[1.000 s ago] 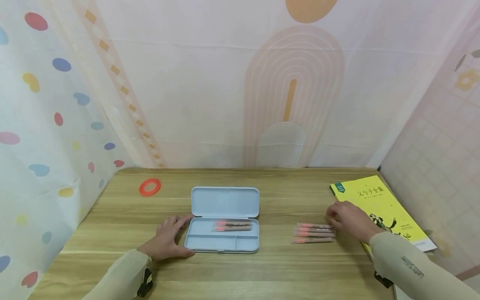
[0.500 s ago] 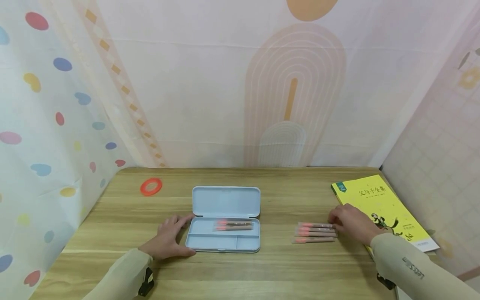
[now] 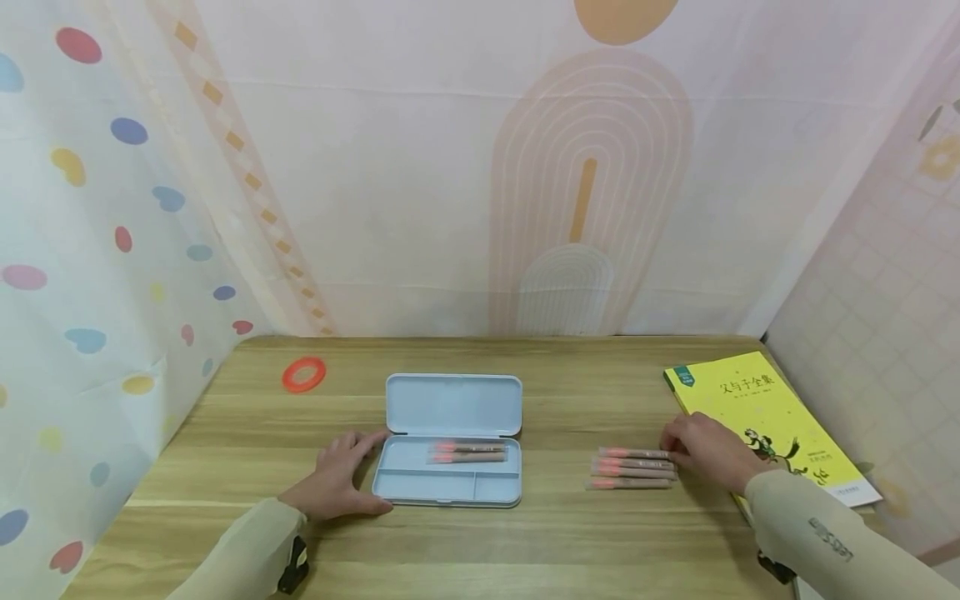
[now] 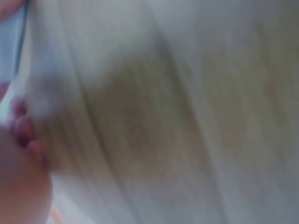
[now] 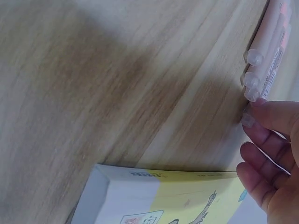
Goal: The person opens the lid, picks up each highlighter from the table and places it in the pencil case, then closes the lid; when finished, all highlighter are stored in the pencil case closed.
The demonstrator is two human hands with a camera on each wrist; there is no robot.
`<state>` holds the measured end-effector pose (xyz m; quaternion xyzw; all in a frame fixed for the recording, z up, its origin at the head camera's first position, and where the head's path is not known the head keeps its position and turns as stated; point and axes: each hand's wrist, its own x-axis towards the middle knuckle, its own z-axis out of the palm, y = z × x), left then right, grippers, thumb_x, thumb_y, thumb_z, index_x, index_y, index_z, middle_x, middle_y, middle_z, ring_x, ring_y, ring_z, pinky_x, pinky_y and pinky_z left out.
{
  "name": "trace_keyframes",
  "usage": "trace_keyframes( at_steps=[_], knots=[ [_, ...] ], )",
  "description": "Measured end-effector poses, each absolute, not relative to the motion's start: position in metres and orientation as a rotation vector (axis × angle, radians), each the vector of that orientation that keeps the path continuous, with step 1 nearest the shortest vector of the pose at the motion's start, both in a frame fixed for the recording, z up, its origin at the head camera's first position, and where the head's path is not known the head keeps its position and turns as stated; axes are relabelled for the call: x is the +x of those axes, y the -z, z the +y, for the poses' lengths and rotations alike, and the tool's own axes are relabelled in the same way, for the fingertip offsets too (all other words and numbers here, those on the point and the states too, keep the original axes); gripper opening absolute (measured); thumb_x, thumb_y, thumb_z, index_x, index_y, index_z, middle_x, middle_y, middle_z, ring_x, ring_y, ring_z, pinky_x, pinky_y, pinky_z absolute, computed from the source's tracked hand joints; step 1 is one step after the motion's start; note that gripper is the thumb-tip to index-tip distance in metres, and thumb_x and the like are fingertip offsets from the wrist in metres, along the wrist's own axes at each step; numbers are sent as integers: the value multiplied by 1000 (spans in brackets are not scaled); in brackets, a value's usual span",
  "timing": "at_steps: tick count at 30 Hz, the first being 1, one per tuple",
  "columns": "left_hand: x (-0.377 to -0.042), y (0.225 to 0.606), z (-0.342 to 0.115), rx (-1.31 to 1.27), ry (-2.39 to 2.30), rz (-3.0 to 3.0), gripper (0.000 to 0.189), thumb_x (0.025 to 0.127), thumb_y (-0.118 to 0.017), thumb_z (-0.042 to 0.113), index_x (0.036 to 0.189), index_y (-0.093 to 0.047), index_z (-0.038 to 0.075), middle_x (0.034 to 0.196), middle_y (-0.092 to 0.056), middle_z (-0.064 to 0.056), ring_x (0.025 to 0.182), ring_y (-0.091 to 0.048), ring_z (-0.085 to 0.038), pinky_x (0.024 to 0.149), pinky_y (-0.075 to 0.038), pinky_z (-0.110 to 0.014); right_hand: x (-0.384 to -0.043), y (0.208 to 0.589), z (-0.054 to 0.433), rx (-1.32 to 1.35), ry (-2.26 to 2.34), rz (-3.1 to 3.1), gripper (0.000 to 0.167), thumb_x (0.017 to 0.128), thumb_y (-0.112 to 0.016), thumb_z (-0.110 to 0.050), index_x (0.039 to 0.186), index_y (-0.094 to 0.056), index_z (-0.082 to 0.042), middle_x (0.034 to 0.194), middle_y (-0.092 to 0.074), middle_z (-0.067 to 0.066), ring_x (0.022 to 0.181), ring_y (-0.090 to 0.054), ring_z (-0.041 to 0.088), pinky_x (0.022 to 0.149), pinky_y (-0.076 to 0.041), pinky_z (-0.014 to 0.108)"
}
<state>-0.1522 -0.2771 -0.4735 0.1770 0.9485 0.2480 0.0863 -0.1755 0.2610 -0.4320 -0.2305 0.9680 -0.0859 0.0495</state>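
Right fingers [image 5: 254, 179] on pen [image 3: 633, 453], book [image 3: 757, 408] alongside

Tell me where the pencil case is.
In the head view, the open pencil case lies on the table, just right of the left hand and left of the pens outside it.

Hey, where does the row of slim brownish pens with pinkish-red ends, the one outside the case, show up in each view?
Head: the row of slim brownish pens lies right of centre, just left of the right hand.
Left wrist: not in the picture.
Right wrist: at the upper right edge, mostly above the right hand.
Shared landmark: the light-brown wood-grain tabletop, visible in all three.
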Motion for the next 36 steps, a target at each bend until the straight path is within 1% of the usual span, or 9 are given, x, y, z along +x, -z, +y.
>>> trace_keyframes(
  at_steps=[6,12,18,23,30,36],
  knots=[
    [-152,474,-277,520,-744,2828,101,68,-84,54,149,-39,14,111,-46,-3,100,-36,-20,78,-24,-35,-176,430,260,-688,259,2947,13,82,-78,-9,83,-68,-17,82,-61,-8,78,-53,8,71,-48,33],
    [-152,474,-278,526,-751,2832,100,68,-84,53,149,-40,13,111,-45,-3,99,-36,-20,78,-24,-35,-179,418,253,-709,277,2964,11,83,-78,-10,83,-68,-16,81,-61,-8,77,-52,8,71,-48,33],
    [-152,472,-277,522,-753,2831,100,68,-83,53,148,-40,13,110,-45,-3,99,-36,-20,79,-24,-35,-184,411,242,-776,310,2976,10,85,-76,-12,83,-68,-17,80,-62,-9,78,-55,6,72,-50,32],
    [-152,471,-276,518,-759,2826,100,68,-84,52,148,-40,12,109,-45,-3,99,-36,-20,79,-24,-36,-187,407,227,-848,332,2974,9,86,-75,-12,84,-68,-17,82,-63,-9,79,-57,6,71,-50,29],
    [-151,470,-275,511,-765,2823,100,68,-84,52,148,-40,11,110,-45,-3,100,-36,-20,80,-25,-37,-191,400,200,-955,337,3010,9,86,-75,-13,84,-68,-18,82,-65,-9,80,-58,10,71,-49,31],
    [-151,470,-275,511,-753,2824,101,68,-84,53,149,-40,12,111,-45,-4,101,-37,-21,80,-25,-36,-194,399,177,-1000,372,2977,7,87,-73,-12,86,-69,-17,84,-65,-8,84,-59,12,78,-51,34]
  ],
)
